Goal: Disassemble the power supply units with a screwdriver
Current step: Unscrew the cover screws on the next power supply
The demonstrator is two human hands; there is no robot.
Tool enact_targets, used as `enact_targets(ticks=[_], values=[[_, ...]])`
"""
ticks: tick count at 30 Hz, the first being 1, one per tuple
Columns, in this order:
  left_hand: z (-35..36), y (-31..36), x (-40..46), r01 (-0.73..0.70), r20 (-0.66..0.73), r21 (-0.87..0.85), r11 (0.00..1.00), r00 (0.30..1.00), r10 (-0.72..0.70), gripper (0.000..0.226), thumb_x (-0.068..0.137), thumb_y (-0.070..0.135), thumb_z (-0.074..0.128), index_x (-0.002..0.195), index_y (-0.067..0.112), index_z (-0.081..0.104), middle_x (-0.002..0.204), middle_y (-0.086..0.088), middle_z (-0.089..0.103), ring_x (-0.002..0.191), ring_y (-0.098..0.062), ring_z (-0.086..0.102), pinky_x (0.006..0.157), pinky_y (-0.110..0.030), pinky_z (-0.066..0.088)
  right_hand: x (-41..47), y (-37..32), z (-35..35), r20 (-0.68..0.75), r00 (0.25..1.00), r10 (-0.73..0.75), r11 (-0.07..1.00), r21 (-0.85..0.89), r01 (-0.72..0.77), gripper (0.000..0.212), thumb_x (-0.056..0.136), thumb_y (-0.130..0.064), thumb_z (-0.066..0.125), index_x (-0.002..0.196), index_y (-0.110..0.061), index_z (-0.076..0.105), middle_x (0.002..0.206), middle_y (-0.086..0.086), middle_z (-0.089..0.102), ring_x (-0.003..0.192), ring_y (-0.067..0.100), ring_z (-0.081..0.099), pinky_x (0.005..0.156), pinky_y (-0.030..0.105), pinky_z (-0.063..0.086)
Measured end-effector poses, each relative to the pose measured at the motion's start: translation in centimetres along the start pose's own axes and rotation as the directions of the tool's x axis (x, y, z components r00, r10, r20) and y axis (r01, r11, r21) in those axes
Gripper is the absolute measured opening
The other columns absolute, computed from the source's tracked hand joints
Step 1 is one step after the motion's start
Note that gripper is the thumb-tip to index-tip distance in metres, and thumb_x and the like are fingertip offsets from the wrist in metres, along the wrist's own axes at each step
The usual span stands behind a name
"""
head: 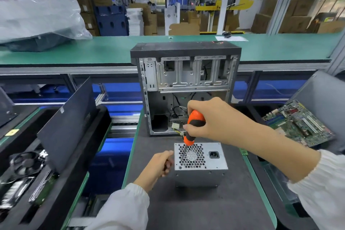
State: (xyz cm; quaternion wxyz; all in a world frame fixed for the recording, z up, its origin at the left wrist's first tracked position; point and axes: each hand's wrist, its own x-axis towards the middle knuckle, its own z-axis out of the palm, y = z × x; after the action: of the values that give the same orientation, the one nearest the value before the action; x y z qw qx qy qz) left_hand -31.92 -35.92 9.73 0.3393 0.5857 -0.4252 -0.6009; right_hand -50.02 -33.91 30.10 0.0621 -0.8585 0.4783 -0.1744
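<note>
- The right hand grasps the orange-and-black screwdriver by its handle, with the shaft slanting down toward 7 o'clock onto the fan grille of the power supply.
- The left hand, fingers curled, presses the box's left side at 9 o'clock.
- The power supply stands on the dark mat.
- An open computer case sits at 12 o'clock.
- A circuit board lies at 3 o'clock.

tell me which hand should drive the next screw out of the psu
Right. The right hand already grips the screwdriver, its tip over the psu grille. The left hand is at the psu's left side.
</note>
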Motion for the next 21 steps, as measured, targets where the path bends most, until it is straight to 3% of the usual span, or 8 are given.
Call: enact_targets(ticks=[3,5,10,21], values=[[-0.4,-0.5,-0.1,-0.109,0.107,0.179,0.978,0.99,0.091,0.044,0.093,0.048,0.058,0.068,0.02,0.036,0.059,0.004,0.03,0.047,-0.011,0.026,0.044,-0.019,0.02,-0.2,-0.3,0.5,-0.018,1.0,0.014,1.0,0.014,-0.014,0.029,0.082,-0.042,0.064,0.077,-0.02,0.046,0.056,-0.003,0.052,0.048,0.011,0.04,0.049,0.028,0.04],[-0.5,-0.9,-0.2,-0.132,0.152,0.151,0.98,0.982,0.109,0.046,0.093,0.049,0.059,0.068,0.02,0.033,0.056,0.007,0.03,0.046,-0.01,0.024,0.043,-0.018,0.02,-0.6,-0.2,0.7,-0.021,0.999,0.037,0.999,0.037,-0.036,0.028,0.082,-0.041,0.064,0.078,-0.02,0.046,0.058,0.0,0.055,0.049,0.014,0.042,0.052,0.03,0.043],[-0.2,-1.2,0.0,-0.138,0.115,0.155,0.978,0.986,0.12,0.048,0.092,0.051,0.059,0.068,0.02,0.031,0.051,0.01,0.031,0.044,-0.009,0.024,0.041,-0.018,0.022,-1.4,-0.2,1.2,-0.022,0.996,0.081,0.994,0.078,-0.079,0.026,0.081,-0.041,0.064,0.08,-0.02,0.049,0.059,0.0,0.055,0.05,0.015,0.042,0.052,0.026,0.038],[-0.1,-1.4,0.0,-0.079,0.146,0.08,0.994,0.987,0.067,0.05,0.091,0.05,0.06,0.065,0.023,0.027,0.055,0.007,0.022,0.047,-0.011,0.016,0.04,-0.017,0.017,-1.1,-0.1,1.0,-0.012,0.995,0.097,0.994,0.054,-0.097,0.024,0.081,-0.041,0.063,0.081,-0.024,0.046,0.061,0.001,0.055,0.052,0.016,0.043,0.051,0.026,0.039]])
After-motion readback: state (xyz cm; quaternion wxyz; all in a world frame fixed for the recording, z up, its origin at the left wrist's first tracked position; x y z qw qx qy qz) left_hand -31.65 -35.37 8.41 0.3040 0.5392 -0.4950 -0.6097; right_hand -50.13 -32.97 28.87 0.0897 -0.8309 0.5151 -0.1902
